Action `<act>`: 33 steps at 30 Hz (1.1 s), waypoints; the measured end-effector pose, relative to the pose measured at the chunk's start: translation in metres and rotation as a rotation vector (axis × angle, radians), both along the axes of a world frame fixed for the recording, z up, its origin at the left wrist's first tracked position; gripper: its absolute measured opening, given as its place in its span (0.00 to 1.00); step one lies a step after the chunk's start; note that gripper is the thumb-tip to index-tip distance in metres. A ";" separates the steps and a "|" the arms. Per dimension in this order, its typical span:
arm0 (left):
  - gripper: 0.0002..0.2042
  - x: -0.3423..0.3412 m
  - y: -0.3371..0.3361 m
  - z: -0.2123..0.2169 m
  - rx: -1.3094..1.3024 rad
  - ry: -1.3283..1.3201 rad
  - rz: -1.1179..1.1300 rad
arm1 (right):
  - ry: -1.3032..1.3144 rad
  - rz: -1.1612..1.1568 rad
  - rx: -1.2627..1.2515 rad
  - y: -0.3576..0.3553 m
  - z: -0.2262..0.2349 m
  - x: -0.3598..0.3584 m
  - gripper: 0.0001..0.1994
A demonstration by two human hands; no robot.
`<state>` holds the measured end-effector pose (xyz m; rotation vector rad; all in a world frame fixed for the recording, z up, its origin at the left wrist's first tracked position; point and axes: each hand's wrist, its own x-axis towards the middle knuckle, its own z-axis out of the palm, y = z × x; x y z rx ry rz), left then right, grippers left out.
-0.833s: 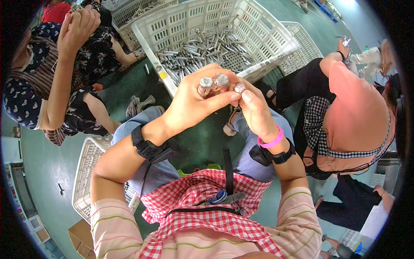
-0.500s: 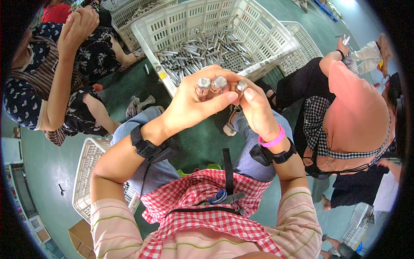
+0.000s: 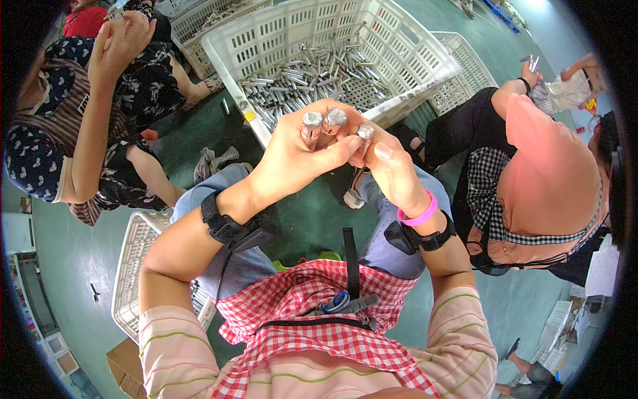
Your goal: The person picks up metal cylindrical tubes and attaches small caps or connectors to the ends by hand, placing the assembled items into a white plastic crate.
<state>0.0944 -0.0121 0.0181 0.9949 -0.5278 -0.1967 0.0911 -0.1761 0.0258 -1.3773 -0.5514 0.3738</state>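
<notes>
Two short metal cylinders (image 3: 322, 122) stand side by side in the left hand (image 3: 299, 156), their dull rounded ends up, pinched between its thumb and curled fingers, while the right hand (image 3: 389, 163) grips a third metal piece (image 3: 365, 131) just beside them, its fingertips touching the left hand's thumb. Both hands are thus closed on parts and raised together above the person's lap, over the green floor (image 3: 312, 219) and just near of the big white slotted crate (image 3: 405, 73). That crate holds a loose heap of the same silvery metal parts (image 3: 312, 70), covering much of its bottom, so by my reading most of the stock is not yet handled. What the hands do with the pieces, whether checking, matching or joining them, cannot be told from this view, since the lower ends are hidden in the palms. A second white crate (image 3: 136, 266) lies on the floor at the near left, beside the person's knee; its contents are not clear, so I cannot say how many finished pieces have been set aside. Judging from the three pieces in hand against the heap, the work looks to be somewhere in its long middle, one small batch out of many. Other people sit around: a co-worker at the far left with raised hands (image 3: 119, 33), and another at the right in a pink head covering (image 3: 551, 173), bent over their own pieces.
</notes>
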 end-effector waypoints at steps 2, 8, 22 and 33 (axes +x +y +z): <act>0.09 0.000 0.002 0.003 0.094 -0.045 0.033 | -0.002 -0.030 -0.047 0.000 -0.001 -0.001 0.20; 0.09 0.000 0.002 -0.004 0.205 -0.113 0.081 | -0.037 -0.037 -0.095 -0.002 0.001 -0.003 0.19; 0.16 0.009 0.012 -0.016 0.371 -0.557 0.450 | 0.233 -0.033 0.327 0.010 -0.017 0.007 0.15; 0.08 -0.030 0.079 0.071 0.112 -0.377 0.829 | 0.061 0.074 0.226 0.031 -0.015 0.012 0.36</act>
